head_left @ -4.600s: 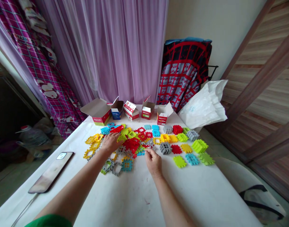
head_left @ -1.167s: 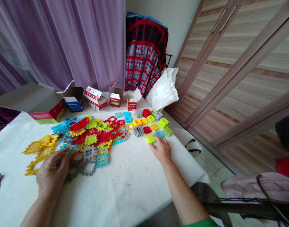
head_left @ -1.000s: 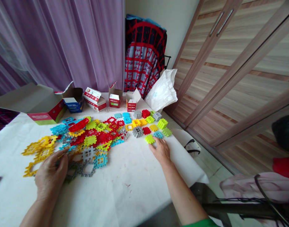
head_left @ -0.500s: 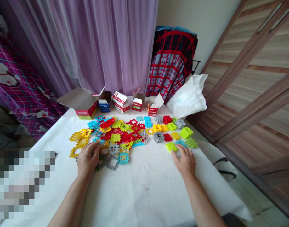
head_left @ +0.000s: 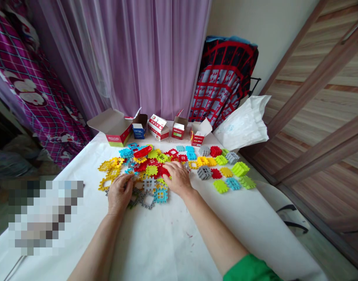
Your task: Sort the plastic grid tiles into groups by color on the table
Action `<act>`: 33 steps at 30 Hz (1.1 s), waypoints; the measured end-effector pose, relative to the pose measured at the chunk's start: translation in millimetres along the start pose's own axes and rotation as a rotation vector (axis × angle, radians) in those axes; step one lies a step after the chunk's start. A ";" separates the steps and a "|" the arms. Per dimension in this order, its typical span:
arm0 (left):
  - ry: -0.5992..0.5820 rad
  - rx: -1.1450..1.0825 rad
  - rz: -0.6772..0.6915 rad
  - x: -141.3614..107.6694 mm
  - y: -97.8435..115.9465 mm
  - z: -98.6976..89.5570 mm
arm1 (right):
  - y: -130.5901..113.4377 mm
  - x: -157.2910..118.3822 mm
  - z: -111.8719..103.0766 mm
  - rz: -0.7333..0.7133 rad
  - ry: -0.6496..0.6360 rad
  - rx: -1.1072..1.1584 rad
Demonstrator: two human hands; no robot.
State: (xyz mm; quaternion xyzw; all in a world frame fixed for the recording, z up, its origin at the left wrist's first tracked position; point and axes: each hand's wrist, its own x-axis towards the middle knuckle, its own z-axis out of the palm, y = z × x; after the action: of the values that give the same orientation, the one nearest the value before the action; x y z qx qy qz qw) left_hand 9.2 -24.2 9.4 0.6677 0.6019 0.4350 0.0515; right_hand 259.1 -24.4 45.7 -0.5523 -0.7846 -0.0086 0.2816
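Observation:
My left hand (head_left: pixel 118 195) rests at the near left of a pile of interlocking plastic building pieces, fingers curled; whatever lies under the fingertips is hidden. Yellow pieces (head_left: pixel 105 184) lie just beyond it, and a grey windowed piece (head_left: pixel 149 184) and a blue square piece (head_left: pixel 160 195) lie to its right. Over the pile's right side my right hand (head_left: pixel 179 180) reaches with fingers stretched out, touching or just above the red pieces (head_left: pixel 162 170). Sorted pieces stand farther right, among them a lime-green one (head_left: pixel 220 186), a blue one (head_left: pixel 233 183) and a grey stack (head_left: pixel 204 172).
Along the back of the white-covered table (head_left: pixel 155 242) stand several small cartons, including a wide opened box (head_left: pixel 117 139) and a blue box (head_left: pixel 139 132). A white plastic bag (head_left: pixel 243 123) sits at the back right. A round stool (head_left: pixel 284 210) is beside the table.
My right hand has moved left from the lime-green piece among the sorted pieces to the pile. My left hand stays by the pile. The view has shifted slightly.

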 end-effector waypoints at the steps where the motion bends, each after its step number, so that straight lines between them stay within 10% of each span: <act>1: 0.002 -0.001 0.003 0.3 0.0 0.4 | -5.4 11.6 4.1 0.004 -0.067 0.005; 7: -0.007 -0.013 0.031 2.4 1.2 4.1 | -15.3 42.0 17.9 -0.002 -0.359 -0.003; 13: 0.000 -0.017 0.054 3.6 2.8 5.6 | -14.6 40.6 20.3 0.110 -0.189 0.121; 20: -0.035 -0.077 0.092 -1.5 18.8 3.3 | -12.8 6.4 25.0 0.546 -0.187 1.064; 26: -0.239 -0.228 0.156 -13.7 34.1 1.0 | -21.3 -22.7 14.0 0.594 -0.136 1.232; 33: -0.579 -0.790 -0.325 -19.7 49.6 2.7 | -21.7 -35.6 16.1 0.502 -0.098 1.216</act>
State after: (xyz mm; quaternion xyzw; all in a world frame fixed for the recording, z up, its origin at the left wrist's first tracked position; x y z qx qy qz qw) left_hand 50.6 -53.0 26.9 0.5884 0.4487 0.4128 0.5311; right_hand 241.4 -58.3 22.5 -0.4606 -0.5091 0.5273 0.5007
